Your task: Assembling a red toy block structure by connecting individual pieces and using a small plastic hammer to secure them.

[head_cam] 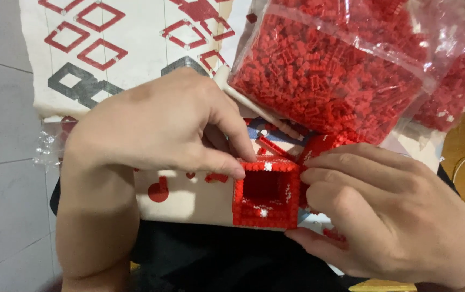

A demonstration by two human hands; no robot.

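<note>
Gripping a hollow red micro-brick box (266, 193) from both sides, near centre: left hand (156, 124) pinching its far-left corner with thumb and forefinger, right hand (389, 213) clasping the right wall, thumb under the near edge. Resting on a printed instruction sheet (181, 197). Far right, clear bags of red bricks (329, 70); beside them a white stick tool (254, 103).

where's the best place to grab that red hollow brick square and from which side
Take the red brick frame by its two outer side walls, coming in from left and right, much as the left hand and right hand do now. It is a square ring with an open middle, so a grip across opposite walls looks steadier than pinching one thin wall, which might snap off small bricks.
</note>
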